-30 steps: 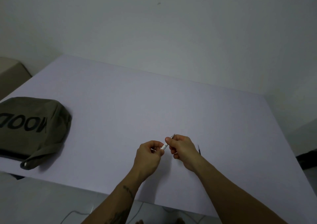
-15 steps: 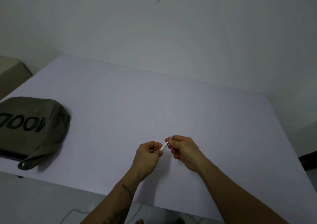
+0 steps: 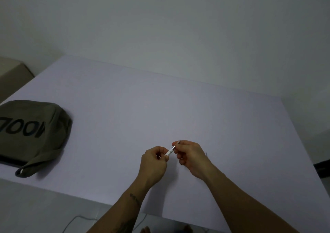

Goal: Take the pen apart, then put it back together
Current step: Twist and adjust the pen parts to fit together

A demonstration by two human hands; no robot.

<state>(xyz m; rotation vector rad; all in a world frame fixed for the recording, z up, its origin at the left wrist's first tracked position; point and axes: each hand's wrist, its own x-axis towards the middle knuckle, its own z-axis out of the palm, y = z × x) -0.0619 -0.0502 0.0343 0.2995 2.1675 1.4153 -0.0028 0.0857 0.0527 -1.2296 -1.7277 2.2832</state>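
Pinching the pen (image 3: pixel 171 149) from both ends, your left hand (image 3: pixel 155 163) and right hand (image 3: pixel 192 155) hold it slanted just above the pale table (image 3: pixel 125 108), fingers curled round it; an olive bag (image 3: pixel 30 134) lies well apart at your left

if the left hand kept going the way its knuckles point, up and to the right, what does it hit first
Most likely the right hand, close by at the pen's other end; the left hand pinches the near end. Depth is hard to judge.
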